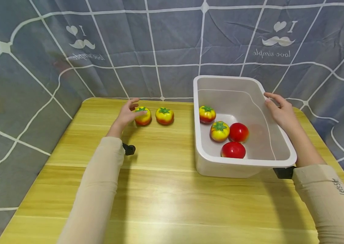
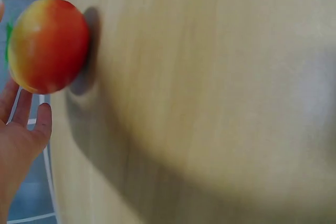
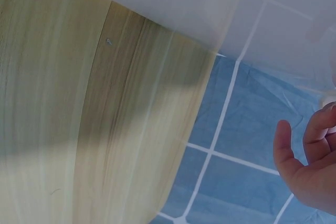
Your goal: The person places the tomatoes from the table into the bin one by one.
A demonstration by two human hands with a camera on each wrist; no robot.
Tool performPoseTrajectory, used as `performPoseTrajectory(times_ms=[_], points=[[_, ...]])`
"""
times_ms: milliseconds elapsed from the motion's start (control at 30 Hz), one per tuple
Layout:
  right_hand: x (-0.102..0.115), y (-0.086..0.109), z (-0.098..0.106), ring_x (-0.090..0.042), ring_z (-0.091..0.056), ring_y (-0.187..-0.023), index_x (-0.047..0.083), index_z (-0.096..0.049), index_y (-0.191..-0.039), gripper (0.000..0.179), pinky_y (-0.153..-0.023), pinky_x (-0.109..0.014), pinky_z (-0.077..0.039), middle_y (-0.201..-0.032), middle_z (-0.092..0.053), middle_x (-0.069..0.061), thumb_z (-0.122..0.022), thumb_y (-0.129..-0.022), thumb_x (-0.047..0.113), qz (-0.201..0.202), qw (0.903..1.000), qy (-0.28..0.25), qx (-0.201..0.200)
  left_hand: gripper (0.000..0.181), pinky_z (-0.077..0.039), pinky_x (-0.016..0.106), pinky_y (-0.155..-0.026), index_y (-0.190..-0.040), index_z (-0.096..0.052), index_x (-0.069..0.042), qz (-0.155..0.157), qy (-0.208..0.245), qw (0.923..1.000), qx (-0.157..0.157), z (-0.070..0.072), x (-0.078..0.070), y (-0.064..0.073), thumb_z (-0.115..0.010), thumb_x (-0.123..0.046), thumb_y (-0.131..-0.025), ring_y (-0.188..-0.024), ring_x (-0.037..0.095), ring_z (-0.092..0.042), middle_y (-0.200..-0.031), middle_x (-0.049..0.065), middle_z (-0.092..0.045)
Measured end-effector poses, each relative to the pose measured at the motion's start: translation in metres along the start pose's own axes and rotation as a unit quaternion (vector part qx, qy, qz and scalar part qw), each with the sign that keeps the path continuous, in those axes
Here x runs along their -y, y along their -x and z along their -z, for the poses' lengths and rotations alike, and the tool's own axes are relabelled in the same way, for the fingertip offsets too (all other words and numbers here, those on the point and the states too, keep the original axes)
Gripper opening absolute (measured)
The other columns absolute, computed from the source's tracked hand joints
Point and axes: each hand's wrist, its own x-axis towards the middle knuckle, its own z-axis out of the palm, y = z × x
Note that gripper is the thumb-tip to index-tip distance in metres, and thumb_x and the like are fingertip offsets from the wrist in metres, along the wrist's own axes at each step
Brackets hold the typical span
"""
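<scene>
My left hand is at the left toy fruit, a round yellow-and-red one with a green leafy top. Its thumb overlaps the fruit's top in the head view, while the other fingers extend along the far side. The left wrist view shows the fruit between loosely spread fingers. A matching toy fruit sits just to the right. At the right side of a white plastic bin, my right hand holds the rim between thumb and fingers. The right wrist view shows its outer fingers loosely bent beside the wall.
Inside the bin lie two yellow-and-red toy fruits with leafy tops and two red ones. The bin stands on the right of a wooden table. A grey-blue cloth with white lines hangs behind the table and along its sides.
</scene>
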Motion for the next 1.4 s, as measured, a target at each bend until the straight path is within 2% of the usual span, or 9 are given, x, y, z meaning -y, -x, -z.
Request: performPoseTrajectory(times_ms=[100, 300, 500, 667, 867, 1000, 1133, 1200, 1400], points=[[0.0, 0.0, 0.0, -0.005, -0.049, -0.091, 0.01, -0.039, -0.141, 0.051, -0.069, -0.016, -0.038, -0.139, -0.039, -0.024, -0.037, -0.098, 0.037, -0.004, 1.0, 0.002, 0.003, 0.071, -0.022, 0.044, -0.109, -0.143, -0.03, -0.003, 0.006, 0.004, 1.0, 0.001, -0.001, 0.002, 0.003, -0.068, -0.008, -0.084, -0.133, 0.038, -0.025, -0.145, 0.025, -0.028], [0.001, 0.0, -0.001, -0.032, -0.05, -0.107, 0.01, -0.037, -0.142, 0.051, -0.071, -0.018, -0.039, -0.139, -0.039, -0.024, -0.036, -0.099, 0.037, -0.007, 1.0, 0.002, 0.004, 0.071, -0.024, 0.045, -0.108, -0.142, -0.028, 0.004, 0.027, 0.023, 0.9992, 0.018, -0.004, -0.011, 0.018, -0.066, -0.001, -0.082, -0.131, 0.039, -0.027, -0.145, 0.026, -0.027], [0.001, 0.001, 0.0, -0.007, -0.051, -0.093, 0.01, -0.038, -0.141, 0.051, -0.07, -0.016, -0.039, -0.139, -0.039, -0.024, -0.037, -0.098, 0.038, -0.004, 1.0, -0.005, 0.002, 0.074, -0.033, 0.048, -0.103, -0.144, -0.024, 0.001, 0.05, 0.026, 0.9975, 0.043, -0.006, -0.012, 0.022, -0.066, -0.005, -0.084, -0.129, 0.037, -0.029, -0.145, 0.025, -0.025], [0.0, 0.002, 0.0, -0.012, -0.052, -0.097, 0.01, -0.038, -0.142, 0.051, -0.07, -0.016, -0.039, -0.139, -0.039, -0.024, -0.037, -0.098, 0.038, -0.006, 1.0, -0.004, 0.004, 0.073, -0.034, 0.049, -0.101, -0.144, -0.025, -0.001, 0.064, 0.031, 0.9966, 0.041, -0.007, -0.012, 0.021, -0.066, -0.005, -0.084, -0.128, 0.037, -0.031, -0.145, 0.025, -0.024], [-0.001, 0.001, 0.0, -0.002, -0.048, -0.088, 0.009, -0.04, -0.14, 0.05, -0.069, -0.015, -0.038, -0.138, -0.04, -0.024, -0.038, -0.098, 0.037, 0.002, 1.0, -0.004, -0.003, 0.074, -0.04, 0.04, -0.095, -0.144, -0.029, -0.004, 0.058, 0.021, 0.9977, 0.028, -0.005, 0.0, 0.009, -0.069, -0.008, -0.082, -0.122, 0.034, -0.037, -0.142, 0.023, -0.03], [0.0, 0.0, 0.0, -0.02, -0.052, -0.101, 0.009, -0.04, -0.141, 0.052, -0.072, -0.018, -0.039, -0.139, -0.039, -0.024, -0.036, -0.098, 0.039, -0.002, 1.0, 0.001, -0.001, 0.074, -0.042, 0.034, -0.092, -0.144, -0.031, -0.007, 0.039, 0.003, 0.999, 0.022, -0.002, 0.008, 0.001, -0.071, -0.013, -0.082, -0.12, 0.031, -0.039, -0.14, 0.02, -0.034], [0.001, 0.001, 0.001, -0.038, -0.047, -0.11, 0.009, -0.038, -0.141, 0.054, -0.073, -0.022, -0.04, -0.139, -0.038, -0.024, -0.034, -0.098, 0.041, -0.007, 1.0, 0.006, 0.002, 0.073, -0.041, 0.037, -0.094, -0.143, -0.032, -0.007, 0.019, -0.008, 0.9996, 0.022, 0.0, 0.005, 0.0, -0.071, -0.013, -0.081, -0.12, 0.031, -0.04, -0.139, 0.02, -0.035], [0.001, 0.001, 0.001, -0.032, -0.049, -0.109, 0.01, -0.038, -0.141, 0.053, -0.073, -0.02, -0.04, -0.139, -0.038, -0.025, -0.035, -0.098, 0.041, -0.007, 1.0, 0.001, 0.003, 0.072, -0.04, 0.037, -0.095, -0.143, -0.032, -0.006, 0.007, -0.012, 0.9997, 0.022, 0.001, 0.001, -0.001, -0.07, -0.013, -0.082, -0.12, 0.032, -0.04, -0.139, 0.021, -0.035], [0.0, 0.001, 0.0, 0.005, -0.047, -0.086, 0.01, -0.04, -0.141, 0.051, -0.065, -0.01, -0.038, -0.136, -0.041, -0.025, -0.038, -0.098, 0.038, 0.002, 0.9999, -0.014, 0.001, 0.067, -0.04, 0.039, -0.094, -0.14, -0.035, -0.004, -0.02, -0.011, 0.9995, 0.02, 0.003, -0.016, -0.001, -0.069, -0.009, -0.082, -0.117, 0.032, -0.039, -0.136, 0.021, -0.036]])
